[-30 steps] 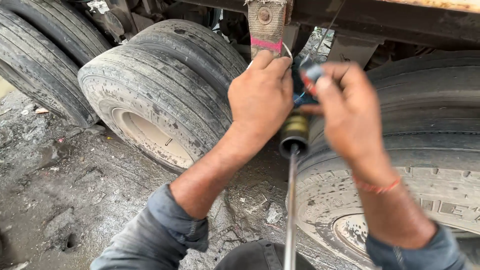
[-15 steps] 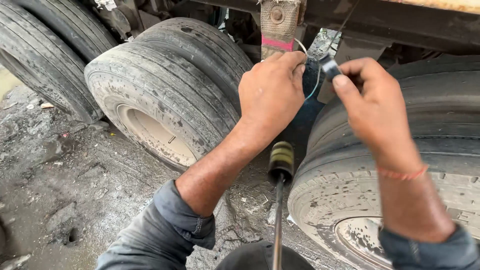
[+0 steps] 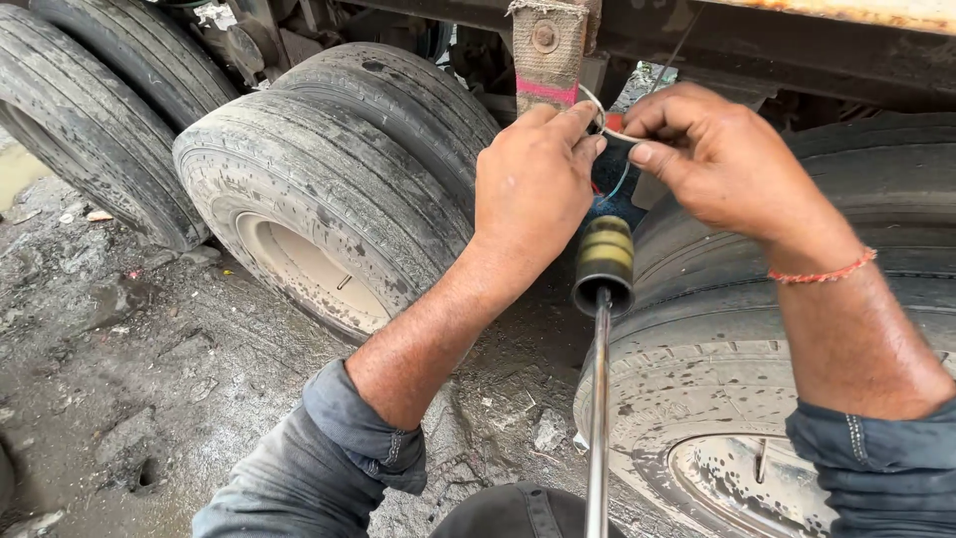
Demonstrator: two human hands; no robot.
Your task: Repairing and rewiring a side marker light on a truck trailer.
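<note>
Screwdriver (image 3: 602, 299) dropped lower, both hands (image 3: 533, 184) pinching thin wire (image 3: 612, 130) above it

Both hands are up under the truck frame: the left hand (image 3: 533, 184) and right hand (image 3: 722, 164) pinch a thin white wire (image 3: 602, 125) between their fingertips, just beside the fabric strap (image 3: 546, 50) at twelve o'clock. A screwdriver (image 3: 601, 299) stands upright at six o'clock, between worn tyres (image 3: 319, 189).
</note>
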